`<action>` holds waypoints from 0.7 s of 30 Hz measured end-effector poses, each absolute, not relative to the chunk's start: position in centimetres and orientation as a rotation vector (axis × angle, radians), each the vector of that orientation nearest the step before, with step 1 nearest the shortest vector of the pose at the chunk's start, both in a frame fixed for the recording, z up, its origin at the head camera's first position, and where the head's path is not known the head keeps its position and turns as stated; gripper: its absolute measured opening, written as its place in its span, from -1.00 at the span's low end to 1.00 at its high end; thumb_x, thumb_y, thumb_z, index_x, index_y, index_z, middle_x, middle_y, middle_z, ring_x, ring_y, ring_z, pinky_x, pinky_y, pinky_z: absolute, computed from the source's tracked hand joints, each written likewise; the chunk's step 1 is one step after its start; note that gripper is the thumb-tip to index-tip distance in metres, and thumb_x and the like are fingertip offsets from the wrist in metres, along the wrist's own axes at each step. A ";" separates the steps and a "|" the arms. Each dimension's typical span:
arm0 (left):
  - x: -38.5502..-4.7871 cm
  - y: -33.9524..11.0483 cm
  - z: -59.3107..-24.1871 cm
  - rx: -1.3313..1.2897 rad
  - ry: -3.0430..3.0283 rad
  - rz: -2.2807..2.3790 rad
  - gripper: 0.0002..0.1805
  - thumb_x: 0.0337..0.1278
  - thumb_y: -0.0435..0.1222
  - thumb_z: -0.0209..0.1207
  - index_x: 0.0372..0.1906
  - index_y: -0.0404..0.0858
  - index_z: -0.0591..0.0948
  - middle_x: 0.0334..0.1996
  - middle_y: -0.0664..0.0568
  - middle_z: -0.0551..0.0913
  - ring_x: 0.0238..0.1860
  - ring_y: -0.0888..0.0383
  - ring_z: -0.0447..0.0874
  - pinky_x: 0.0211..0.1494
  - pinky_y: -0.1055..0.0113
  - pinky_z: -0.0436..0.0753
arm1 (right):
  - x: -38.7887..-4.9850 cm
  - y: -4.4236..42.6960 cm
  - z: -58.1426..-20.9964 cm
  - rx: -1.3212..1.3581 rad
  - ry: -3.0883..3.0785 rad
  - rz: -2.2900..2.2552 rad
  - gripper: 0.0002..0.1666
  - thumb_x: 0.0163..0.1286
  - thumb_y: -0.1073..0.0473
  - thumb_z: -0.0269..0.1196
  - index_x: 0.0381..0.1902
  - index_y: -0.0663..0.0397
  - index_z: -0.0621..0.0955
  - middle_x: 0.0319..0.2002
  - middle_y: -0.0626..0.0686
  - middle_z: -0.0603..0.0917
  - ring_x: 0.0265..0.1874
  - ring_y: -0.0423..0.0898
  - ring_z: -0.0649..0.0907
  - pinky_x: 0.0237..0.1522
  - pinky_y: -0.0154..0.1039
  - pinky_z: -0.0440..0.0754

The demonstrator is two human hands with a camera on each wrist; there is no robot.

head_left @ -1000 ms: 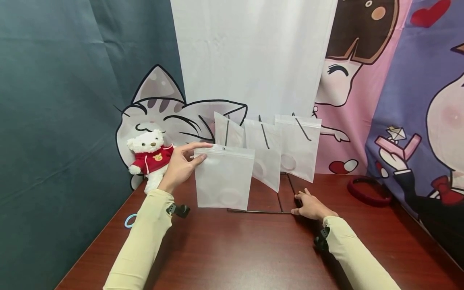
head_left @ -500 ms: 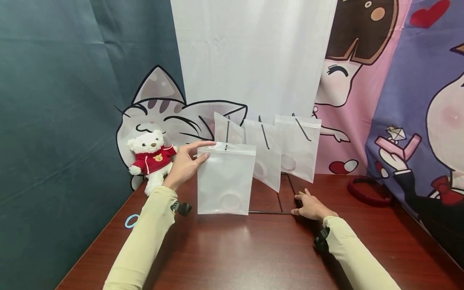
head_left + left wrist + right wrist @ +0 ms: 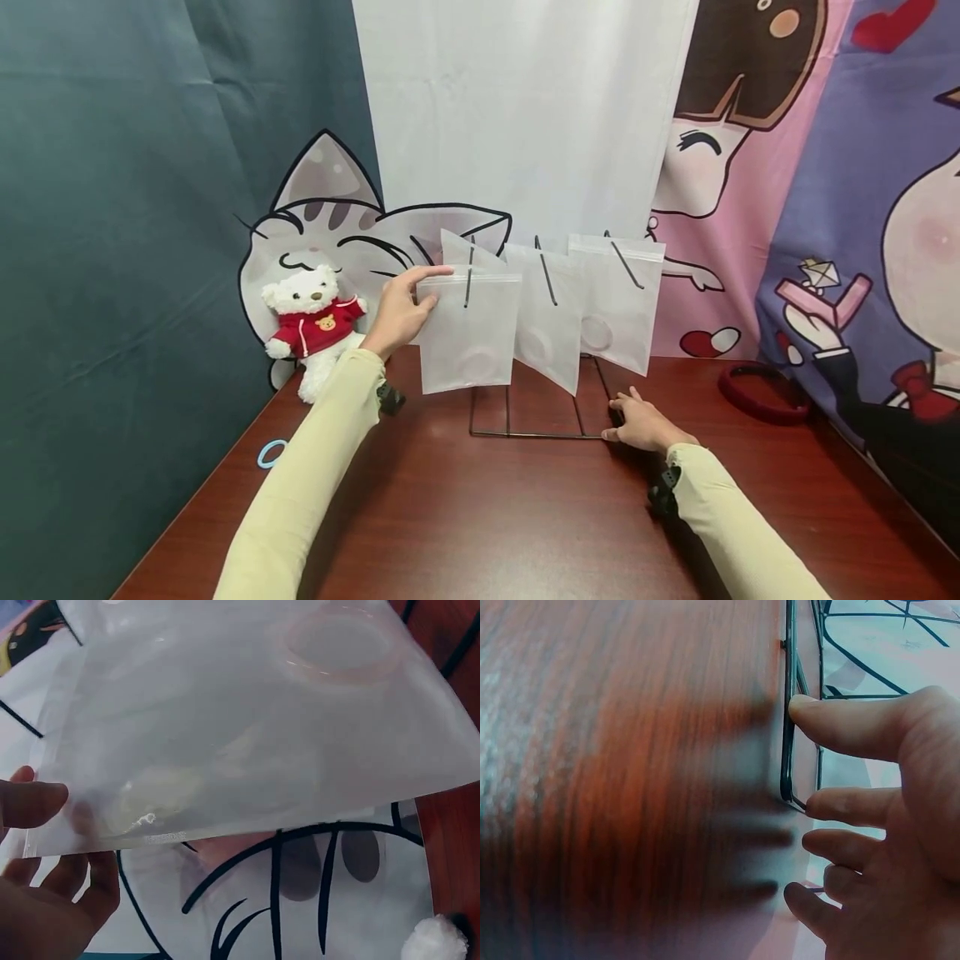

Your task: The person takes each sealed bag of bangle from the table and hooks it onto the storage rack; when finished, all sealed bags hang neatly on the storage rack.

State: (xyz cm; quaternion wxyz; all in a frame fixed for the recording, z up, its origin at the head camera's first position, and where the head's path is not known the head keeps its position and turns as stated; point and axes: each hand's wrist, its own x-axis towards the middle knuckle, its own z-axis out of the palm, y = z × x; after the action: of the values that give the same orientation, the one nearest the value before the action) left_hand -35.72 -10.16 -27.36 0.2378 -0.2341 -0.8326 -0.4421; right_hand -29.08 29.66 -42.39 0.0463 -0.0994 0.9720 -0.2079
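Note:
In the head view my left hand [image 3: 401,310] pinches the upper left corner of a frosted zip bag [image 3: 468,337]. A pale pink ring [image 3: 343,645] shows through that bag in the left wrist view. The end of a black hook [image 3: 468,287] sticks out in front of the bag's top strip, apparently through its hole. Behind and to the right hang more zip bags [image 3: 617,304] on hooks, at least two with ring shapes inside. My right hand [image 3: 643,423] rests at the front right corner of the black wire rack's base [image 3: 540,435], thumb touching the wire [image 3: 788,735].
A white teddy bear [image 3: 311,321] in a red top sits at the back left. Near the left edge lies a light blue ring [image 3: 270,454]. A dark red headband [image 3: 763,396] is at the right on the brown table [image 3: 480,517]. Printed curtains stand behind.
My left hand has carried the front bag back along its hook, up in the view, which uncovers the rack's front left base. My right hand stays on the rack.

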 end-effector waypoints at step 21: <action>-36.1 -11.7 -31.3 -0.502 -2.321 -1.009 -0.56 0.13 -0.44 0.09 0.11 -0.14 0.70 -0.09 -0.24 0.58 -0.04 -0.17 0.60 -0.01 0.06 0.51 | -29.1 29.3 -42.7 -0.308 2.988 -0.632 -0.19 0.21 0.08 0.40 0.29 0.49 0.46 0.41 0.54 0.30 0.50 0.53 0.03 0.44 0.41 0.14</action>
State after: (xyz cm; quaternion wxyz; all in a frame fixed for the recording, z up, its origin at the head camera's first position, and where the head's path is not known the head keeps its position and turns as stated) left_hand -36.13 -11.70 -31.25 0.2771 -0.1869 -0.8643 -0.3759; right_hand -29.13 29.35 -42.68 0.0361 -0.1003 0.9728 -0.2058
